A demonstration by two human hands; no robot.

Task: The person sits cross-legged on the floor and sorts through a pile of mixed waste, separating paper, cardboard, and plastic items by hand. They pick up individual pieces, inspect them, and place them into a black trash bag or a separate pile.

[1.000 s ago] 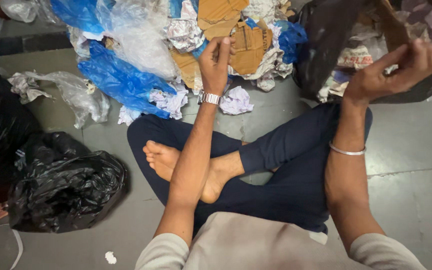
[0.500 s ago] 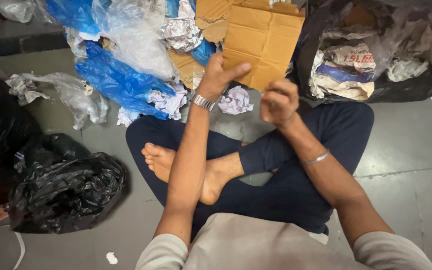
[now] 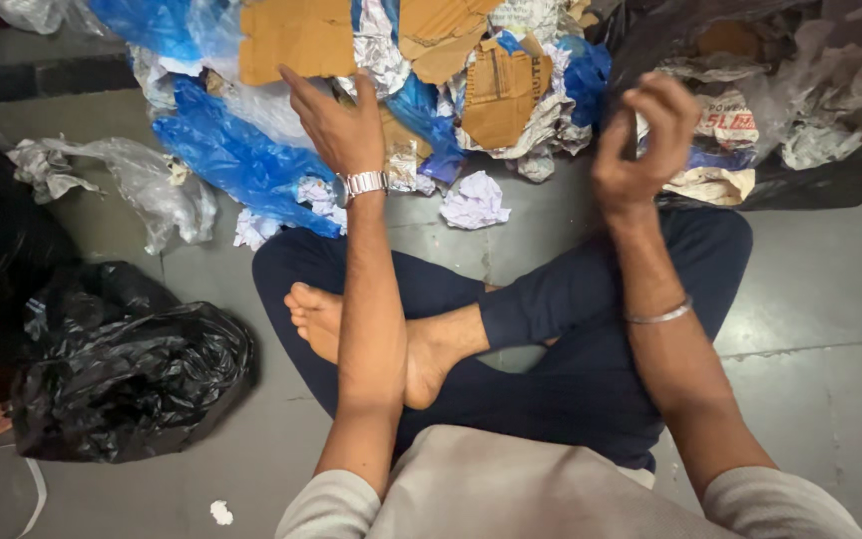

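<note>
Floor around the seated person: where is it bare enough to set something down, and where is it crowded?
Bare floor lies right of the right knee, below the open black bag. Another free strip runs between the left knee and the tied black bag. Ahead it is crowded: blue plastic, cardboard and crumpled paper under the left hand.

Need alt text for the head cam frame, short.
Seen from above, a person sits cross-legged on a grey floor, left hand reaching into a pile of torn cardboard, blue plastic sheeting and crumpled paper, right hand raised, loosely curled, apparently empty. Black rubbish bags sit at left and upper right.
</note>
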